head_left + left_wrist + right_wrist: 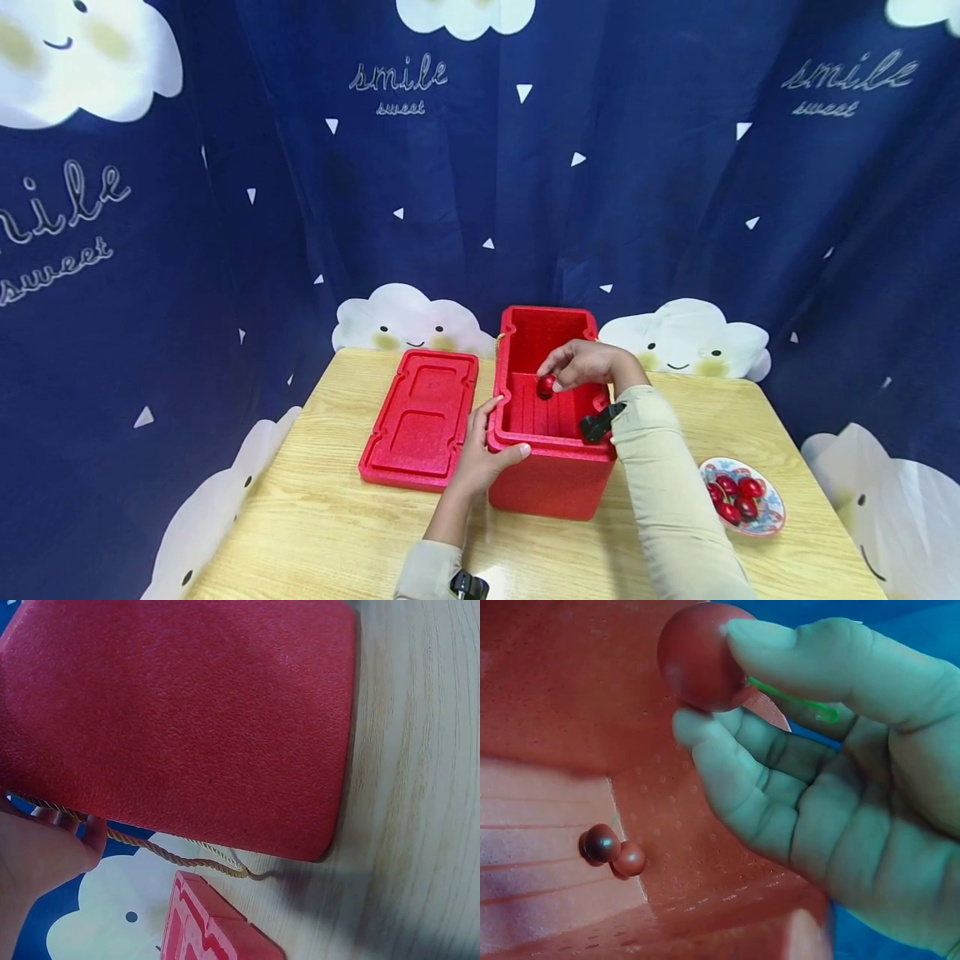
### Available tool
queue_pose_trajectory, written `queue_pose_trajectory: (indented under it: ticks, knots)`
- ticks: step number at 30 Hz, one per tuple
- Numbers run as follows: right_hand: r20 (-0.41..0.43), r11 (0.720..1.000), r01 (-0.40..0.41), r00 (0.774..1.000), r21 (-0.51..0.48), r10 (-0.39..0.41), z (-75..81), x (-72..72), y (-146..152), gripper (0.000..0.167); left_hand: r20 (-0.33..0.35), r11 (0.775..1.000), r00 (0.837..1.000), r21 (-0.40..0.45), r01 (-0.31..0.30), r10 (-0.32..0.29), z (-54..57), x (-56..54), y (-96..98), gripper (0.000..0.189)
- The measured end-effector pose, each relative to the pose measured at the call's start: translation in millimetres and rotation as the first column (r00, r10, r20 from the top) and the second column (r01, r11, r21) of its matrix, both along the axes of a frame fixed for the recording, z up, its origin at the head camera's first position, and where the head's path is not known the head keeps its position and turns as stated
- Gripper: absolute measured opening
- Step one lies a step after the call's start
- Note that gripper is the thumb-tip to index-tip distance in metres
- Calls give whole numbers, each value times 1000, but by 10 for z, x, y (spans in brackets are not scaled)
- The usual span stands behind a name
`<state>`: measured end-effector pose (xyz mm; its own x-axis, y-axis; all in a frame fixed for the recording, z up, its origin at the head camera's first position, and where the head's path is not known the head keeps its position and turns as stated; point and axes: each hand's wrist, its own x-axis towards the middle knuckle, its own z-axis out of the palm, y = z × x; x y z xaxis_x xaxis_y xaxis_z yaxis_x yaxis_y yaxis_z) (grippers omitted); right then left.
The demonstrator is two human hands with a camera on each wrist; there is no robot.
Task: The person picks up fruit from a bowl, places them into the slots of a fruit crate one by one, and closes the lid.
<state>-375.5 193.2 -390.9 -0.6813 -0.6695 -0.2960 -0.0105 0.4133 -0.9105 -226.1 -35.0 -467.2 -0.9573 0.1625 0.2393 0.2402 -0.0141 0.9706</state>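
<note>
My right hand (588, 364) pinches a dark red cherry (546, 386) between thumb and fingertips, over the opening of a red foam box (551, 487). In the right wrist view a green stem (799, 699) trails from that cherry toward the palm. Two cherries, a darker one (601, 844) and a lighter one (631, 859), lie together on the box floor by a wall. My left hand (476, 461) grips the box's near left corner, thumb on the front wall and fingers along the left side. A twisted cord (180, 859) runs past its fingers in the left wrist view.
Left of the box, its red lid (422, 421) lies on the wooden table (300, 500). A small patterned plate (774, 518) holding several cherries (738, 496) stands to the right, beyond my right forearm. Behind the table hangs a dark blue curtain (480, 167) with clouds.
</note>
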Motion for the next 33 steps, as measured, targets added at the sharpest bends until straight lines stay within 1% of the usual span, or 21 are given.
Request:
queue_pose_trajectory:
  ticks: [5,8,11,14,20,25,29,33]
  knots:
    - [11,1000,21,1000,8,-21,9,-8,-31,38,5,999,1000,-34,-10,10,10,-5,-8,80]
    - [8,999,31,999,21,-32,28,-5,-47,39,0,999,1000,-37,-14,14,18,-10,-11,80]
    - [-23,998,34,999,45,-33,63,18,-58,40,-3,999,1000,-33,-18,18,17,-12,-10,80]
    - [-91,996,36,995,85,-28,123,68,-51,38,4,999,1000,-34,-17,17,11,-10,-7,80]
    - [-245,992,39,970,122,-8,292,261,31,31,10,1000,1000,-26,-8,8,-8,-3,-8,80]
    - [-326,988,54,945,145,-4,383,492,123,27,10,999,1000,-32,-10,10,-15,-8,-15,80]
    - [-383,989,69,924,130,-14,379,678,211,28,21,1000,1000,-30,0,1,-11,-10,-20,81]
    - [-443,987,135,892,88,-83,306,825,307,29,19,1000,1000,-8,0,0,-32,-16,-19,81]
